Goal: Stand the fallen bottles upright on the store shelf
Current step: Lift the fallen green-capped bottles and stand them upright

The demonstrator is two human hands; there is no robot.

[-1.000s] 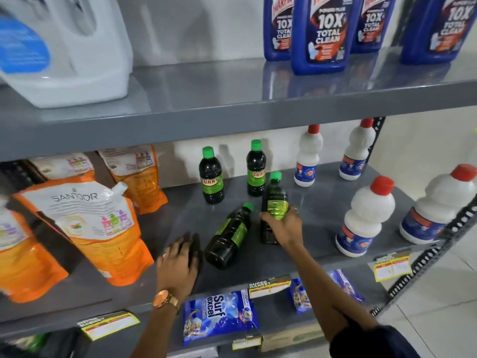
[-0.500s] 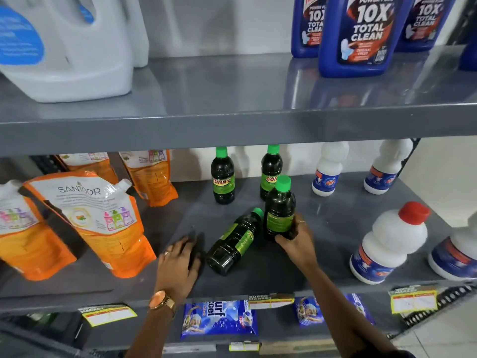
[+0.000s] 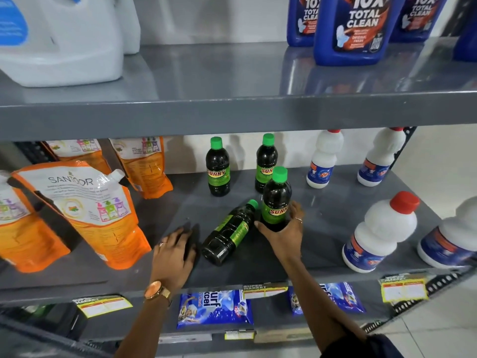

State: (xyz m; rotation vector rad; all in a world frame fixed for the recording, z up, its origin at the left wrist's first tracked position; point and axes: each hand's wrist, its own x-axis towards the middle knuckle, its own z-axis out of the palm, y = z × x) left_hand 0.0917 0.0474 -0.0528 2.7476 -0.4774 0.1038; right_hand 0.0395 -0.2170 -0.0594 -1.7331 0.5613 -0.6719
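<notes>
On the grey middle shelf (image 3: pixel 322 257), my right hand (image 3: pixel 284 235) grips the base of a dark green-capped bottle (image 3: pixel 275 200), which stands upright. Beside it, to the left, another dark bottle (image 3: pixel 228 232) lies on its side, cap pointing to the back right. My left hand (image 3: pixel 174 254) rests flat on the shelf, fingers spread, just left of that fallen bottle's base and holding nothing. Two more dark bottles stand upright at the back, one on the left (image 3: pixel 217 167) and one on the right (image 3: pixel 265 161).
Orange refill pouches (image 3: pixel 85 215) lean on the left of the shelf. White red-capped bottles (image 3: pixel 379 232) stand on the right. The upper shelf (image 3: pixel 232 109) overhangs close above, carrying blue cleaner bottles (image 3: pixel 353 29) and a white jug (image 3: pixel 62 40). Blue detergent packets (image 3: pixel 214 311) lie below.
My right hand has tipped its bottle from leaning to upright and turned it so the label faces me. The left hand has stayed beside the fallen bottle. The view has shifted closer.
</notes>
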